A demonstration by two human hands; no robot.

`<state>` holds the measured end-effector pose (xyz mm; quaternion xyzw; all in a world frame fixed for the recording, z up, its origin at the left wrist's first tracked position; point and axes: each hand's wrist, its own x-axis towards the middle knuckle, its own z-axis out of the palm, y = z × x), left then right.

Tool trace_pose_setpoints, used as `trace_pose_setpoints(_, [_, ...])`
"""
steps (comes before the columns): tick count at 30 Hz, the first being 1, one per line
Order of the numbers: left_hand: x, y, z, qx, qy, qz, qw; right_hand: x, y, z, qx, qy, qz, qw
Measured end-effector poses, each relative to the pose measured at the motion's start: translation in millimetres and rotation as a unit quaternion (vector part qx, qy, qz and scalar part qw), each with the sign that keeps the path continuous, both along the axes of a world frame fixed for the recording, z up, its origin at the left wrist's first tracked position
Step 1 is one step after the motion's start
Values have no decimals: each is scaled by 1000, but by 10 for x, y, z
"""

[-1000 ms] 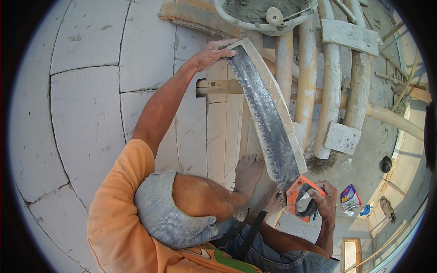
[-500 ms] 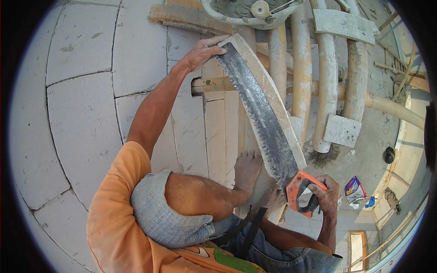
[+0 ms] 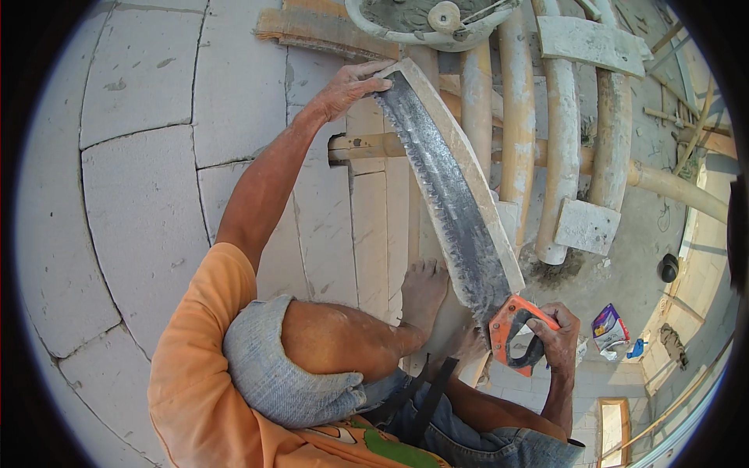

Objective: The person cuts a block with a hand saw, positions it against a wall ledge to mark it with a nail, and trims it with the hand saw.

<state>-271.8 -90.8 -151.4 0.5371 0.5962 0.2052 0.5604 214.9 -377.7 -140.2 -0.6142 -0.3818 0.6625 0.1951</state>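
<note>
A long hand saw [image 3: 449, 175] with a toothed dark blade lies flat along a narrow pale block [image 3: 468, 160], its teeth facing left. At the far end, my left hand [image 3: 349, 88] is closed on the block's corner, the thumb on top beside the blade's tip and the fingers partly hidden behind. My right hand [image 3: 559, 334], near the lower right, wraps round the saw's orange and black handle [image 3: 509, 327]. The handle extends past the block's near end.
Pale block wall [image 3: 140, 195] fills the left. Bamboo poles [image 3: 515, 132] stretch beyond the saw, with a mortar basin [image 3: 398, 35] and wooden board [image 3: 320, 31] at the top. A purple packet [image 3: 608, 327] lies lower right. My bare foot [image 3: 424, 292] is below the blade.
The saw's handle and my right hand have shifted very slightly left. My left hand stays at the block's far corner, nearly unmoved.
</note>
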Motion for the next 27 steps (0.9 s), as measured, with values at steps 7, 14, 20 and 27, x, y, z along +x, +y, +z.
trace_pose_setpoints(7, [-6, 3, -20, 7, 21, 0, 1000, -7, 15, 30, -7, 5, -6, 1000])
trace_pose_setpoints(14, [-22, 0, -49, 20, 33, 8, 999, -8, 18, 31, -8, 2, -4, 1000])
trace_pose_setpoints(20, [15, -7, 5, 13, 27, 5, 1000, -19, 35, 49, -14, -1, 3, 1000])
trace_pose_setpoints(27, [57, -41, -54, 58, 54, 2, 997, -6, 25, 70, -21, -8, -8, 1000])
